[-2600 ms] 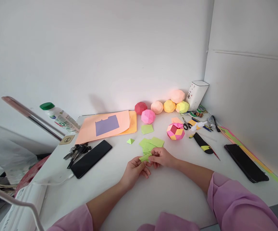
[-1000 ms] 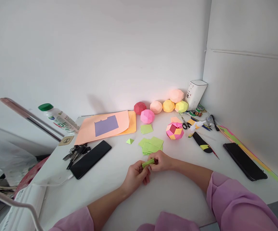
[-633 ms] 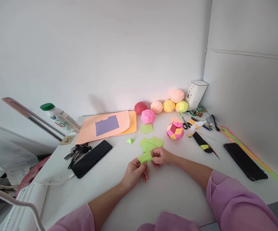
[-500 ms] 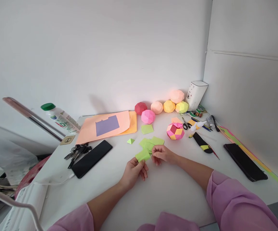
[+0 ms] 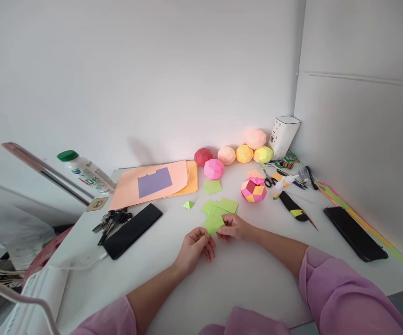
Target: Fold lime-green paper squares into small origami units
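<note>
Fingertips of the right hand [image 5: 235,228] pinch the right edge of a small light green paper square [image 5: 214,224]. The left hand [image 5: 194,245] has its fingers curled in and holds the near left corner. So the paper sits between the two hands, just above the middle of the white table [image 5: 243,279]. Right behind it lies a little pile of green paper squares [image 5: 222,206]. A pink and yellow paper ball [image 5: 254,189] sits further back, toward the right edge. A flat black phone [image 5: 132,229] lies toward the left edge.

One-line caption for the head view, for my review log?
Left hand and right hand hold a green paper over a desk, beside a stack and paper balls.
</note>
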Demonstrator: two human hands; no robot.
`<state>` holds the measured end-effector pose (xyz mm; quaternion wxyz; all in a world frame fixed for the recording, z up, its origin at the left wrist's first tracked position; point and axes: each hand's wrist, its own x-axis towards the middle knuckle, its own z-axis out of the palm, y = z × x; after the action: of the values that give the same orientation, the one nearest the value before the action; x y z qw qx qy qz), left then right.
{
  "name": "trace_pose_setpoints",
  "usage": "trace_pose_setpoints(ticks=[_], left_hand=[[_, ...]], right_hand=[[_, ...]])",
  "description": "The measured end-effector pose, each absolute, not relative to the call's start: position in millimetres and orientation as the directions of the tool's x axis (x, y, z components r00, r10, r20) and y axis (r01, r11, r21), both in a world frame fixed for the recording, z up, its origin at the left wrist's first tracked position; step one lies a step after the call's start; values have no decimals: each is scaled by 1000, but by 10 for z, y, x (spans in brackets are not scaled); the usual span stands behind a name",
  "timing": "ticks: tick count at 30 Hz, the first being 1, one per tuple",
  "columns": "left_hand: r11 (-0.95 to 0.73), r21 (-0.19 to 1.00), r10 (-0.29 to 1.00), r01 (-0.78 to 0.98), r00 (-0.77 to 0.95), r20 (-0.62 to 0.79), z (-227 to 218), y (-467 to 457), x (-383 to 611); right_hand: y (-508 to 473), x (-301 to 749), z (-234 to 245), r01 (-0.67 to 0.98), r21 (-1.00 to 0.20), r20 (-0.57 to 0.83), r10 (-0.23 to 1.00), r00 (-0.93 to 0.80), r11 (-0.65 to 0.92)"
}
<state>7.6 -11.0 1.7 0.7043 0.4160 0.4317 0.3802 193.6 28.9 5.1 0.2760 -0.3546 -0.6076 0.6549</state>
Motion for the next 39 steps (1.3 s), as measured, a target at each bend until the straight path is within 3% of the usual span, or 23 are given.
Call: trace_pose_setpoints(ticks=[4, 10, 16, 20, 27, 34, 36, 39], left_hand=[[319, 893, 930, -318, 288, -229, 36, -110, 81], [302, 879, 941, -369, 261, -214, -6, -91, 99], [314, 872, 934, -376, 285, -214, -56, -81, 86], [336, 879, 920, -339, 320, -228, -51, -75, 75], [357, 909, 887, -215, 385, -257, -55, -73, 63], [320, 937, 906, -142, 334, -259, -98, -121, 78], [227, 965, 949, -133, 253, -188, -119, -155, 78], [-27, 998, 988, -54, 149, 34, -126, -185, 67]], right_hand=[[299, 1930, 40, 15, -992, -112, 818, -564, -125], [232, 1917, -25, 128, -992, -82, 824, -561, -12], [196, 1908, -112, 52, -927, 307, 831, -464, 372], [218, 1911, -121, 142, -843, 410, 790, -455, 519], [256, 1891, -97, 142, -851, 415, 812, -411, 506], [239, 1931, -76, 147, -958, 138, 844, -519, 247], [246, 1945, -73, 136, -969, 97, 827, -554, 205], [265, 1963, -75, 137, -975, 62, 802, -594, 177]])
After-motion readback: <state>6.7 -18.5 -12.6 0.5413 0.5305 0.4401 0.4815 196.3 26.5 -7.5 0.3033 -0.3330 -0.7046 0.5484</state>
